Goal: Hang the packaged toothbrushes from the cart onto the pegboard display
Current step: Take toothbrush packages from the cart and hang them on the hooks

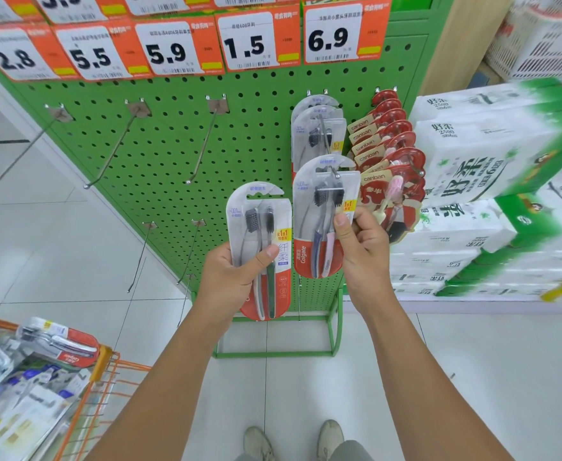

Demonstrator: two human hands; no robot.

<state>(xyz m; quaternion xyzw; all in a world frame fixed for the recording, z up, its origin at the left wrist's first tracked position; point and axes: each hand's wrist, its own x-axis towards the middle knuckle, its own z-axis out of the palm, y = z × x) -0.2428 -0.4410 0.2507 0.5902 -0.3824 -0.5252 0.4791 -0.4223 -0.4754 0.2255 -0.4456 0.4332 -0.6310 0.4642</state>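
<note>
- The right hand (356, 241) pinches a two-brush Colgate pack (323, 214) by its right edge, thumb on the front and the other fingers curled behind. The hang slot at the top of the pack sits at the tip of a metal hook (334, 173) on the green pegboard (173, 134).
- The left hand (233, 277) grips a second toothbrush pack (259, 247) upright, thumb across its face, held just left of the first and apart from any hook.
- Two matching packs (318, 128) already hang further back on the same hook, below the 6.9 price tag (334, 34).
- Just to the right, a row of red Canban packs (386, 151) fills the next hook.
- More packaged toothbrushes (60, 344) lie in the orange cart (106, 361) at lower left.
- To do this step well, it seems best to keep the card square to the hook, lift the slot over the upturned tip, then slide the pack back towards the others before letting go.
- Judged risk: a tilted card may catch on the tip or knock the red packs alongside.
- Several hooks to the left (113, 148) hang bare.
</note>
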